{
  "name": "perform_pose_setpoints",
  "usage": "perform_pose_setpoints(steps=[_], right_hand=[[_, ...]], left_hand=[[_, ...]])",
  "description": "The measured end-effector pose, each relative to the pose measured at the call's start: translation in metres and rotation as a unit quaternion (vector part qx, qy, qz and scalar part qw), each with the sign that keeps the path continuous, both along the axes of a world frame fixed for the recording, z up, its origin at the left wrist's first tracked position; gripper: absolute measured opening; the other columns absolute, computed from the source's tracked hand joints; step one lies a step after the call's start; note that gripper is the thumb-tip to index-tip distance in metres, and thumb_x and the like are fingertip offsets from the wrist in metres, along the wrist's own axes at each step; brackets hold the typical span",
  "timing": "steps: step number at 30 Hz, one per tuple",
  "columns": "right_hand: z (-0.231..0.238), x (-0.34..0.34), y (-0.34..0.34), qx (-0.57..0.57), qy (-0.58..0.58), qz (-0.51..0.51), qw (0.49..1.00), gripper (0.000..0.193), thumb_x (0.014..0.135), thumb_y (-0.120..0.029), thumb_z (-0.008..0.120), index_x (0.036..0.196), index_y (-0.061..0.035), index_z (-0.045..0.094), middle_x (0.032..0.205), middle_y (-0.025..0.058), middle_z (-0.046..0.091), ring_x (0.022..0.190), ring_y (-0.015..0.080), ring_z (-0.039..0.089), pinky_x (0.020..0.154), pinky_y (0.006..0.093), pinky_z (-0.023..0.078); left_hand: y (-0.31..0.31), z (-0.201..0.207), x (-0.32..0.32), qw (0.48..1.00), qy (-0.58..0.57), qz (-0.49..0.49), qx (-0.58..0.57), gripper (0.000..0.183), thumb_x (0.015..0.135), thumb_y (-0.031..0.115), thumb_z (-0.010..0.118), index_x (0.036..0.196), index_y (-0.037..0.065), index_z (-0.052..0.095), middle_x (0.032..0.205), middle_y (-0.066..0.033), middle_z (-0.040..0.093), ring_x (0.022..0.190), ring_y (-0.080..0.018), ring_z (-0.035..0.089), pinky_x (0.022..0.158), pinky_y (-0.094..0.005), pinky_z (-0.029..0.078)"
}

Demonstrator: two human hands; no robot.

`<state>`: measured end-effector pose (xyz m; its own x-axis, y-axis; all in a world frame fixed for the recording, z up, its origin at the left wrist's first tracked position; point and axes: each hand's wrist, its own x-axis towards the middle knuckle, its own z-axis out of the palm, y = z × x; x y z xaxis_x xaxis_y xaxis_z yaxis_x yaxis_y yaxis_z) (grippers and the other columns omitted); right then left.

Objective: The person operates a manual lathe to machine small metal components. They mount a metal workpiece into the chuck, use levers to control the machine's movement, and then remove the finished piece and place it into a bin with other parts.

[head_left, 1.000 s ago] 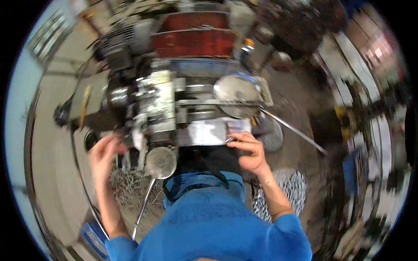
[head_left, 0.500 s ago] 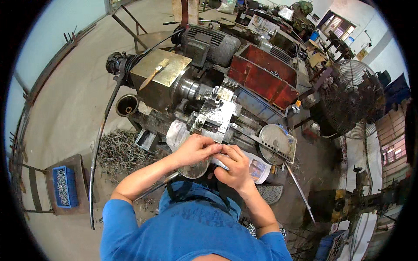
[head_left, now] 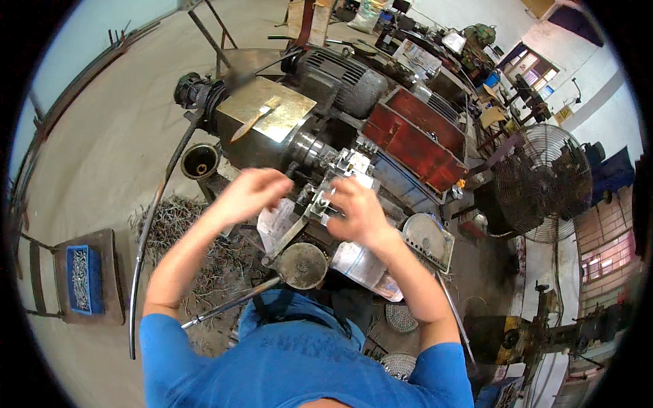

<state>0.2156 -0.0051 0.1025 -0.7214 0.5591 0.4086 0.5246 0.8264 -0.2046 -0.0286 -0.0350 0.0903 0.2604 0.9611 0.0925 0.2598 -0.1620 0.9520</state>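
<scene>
My left hand point(head_left: 254, 195), blurred by motion, is over the near left side of the lathe, below the chuck point(head_left: 306, 148). Its fingers are bent together; anything between them is too small or hidden to name. Over the near right side of the tool slide point(head_left: 354, 170) hangs my right hand point(head_left: 358, 212), fingers and thumb bent but apart, with nothing visible in them. A flat metal lever point(head_left: 287, 239) slants down between both hands. Below it is a round handwheel point(head_left: 303, 266). On the brassy cover plate point(head_left: 292, 109) lies a paintbrush point(head_left: 253, 121).
A red metal bin point(head_left: 415, 139) stands behind the slide, a large fan point(head_left: 543, 182) to the right. Metal shavings point(head_left: 180, 228) heap on the floor at left, near a blue crate point(head_left: 84, 279) of small parts. A long bar point(head_left: 158, 197) rises beside the lathe.
My hands, together over the near side of the lathe before, have parted. The left moved left and farther away, the right slightly away from me. The view has shifted, showing more of the handwheel.
</scene>
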Motion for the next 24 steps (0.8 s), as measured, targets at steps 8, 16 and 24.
perform_pose_setpoints(steps=[8,16,24], right_hand=[[-0.065,-0.038,0.118,0.038,-0.212,-0.087,0.973,0.022,0.051,-0.021,0.064,0.063,-0.0030,0.067,0.074,0.0151,0.062,0.085,0.0317,0.055,0.081,0.0374,0.044],[-0.062,-0.034,0.116,0.027,-0.157,-0.067,0.985,0.023,0.053,-0.020,0.063,0.066,-0.0019,0.066,0.074,0.0142,0.059,0.083,0.0306,0.054,0.080,0.0367,0.044],[-0.050,-0.050,0.120,-0.133,-0.098,-0.130,0.978,0.033,0.054,-0.020,0.060,0.078,0.0015,0.068,0.078,0.0208,0.061,0.081,0.0350,0.058,0.074,0.0393,0.047]], left_hand=[[-0.064,-0.034,-0.191,0.931,0.185,0.313,0.021,0.027,0.089,0.023,0.055,0.092,-0.004,0.061,0.061,-0.0053,0.057,0.054,-0.0102,0.054,0.052,-0.0273,0.044],[-0.141,-0.095,-0.223,0.834,0.404,0.372,0.051,0.034,0.091,0.033,0.049,0.089,0.001,0.059,0.072,-0.0188,0.062,0.065,-0.0359,0.060,0.058,-0.0409,0.046],[-0.131,-0.102,-0.196,0.858,0.316,0.401,-0.059,0.034,0.091,0.033,0.048,0.083,0.000,0.054,0.062,-0.0194,0.057,0.058,-0.0372,0.057,0.057,-0.0441,0.045]])
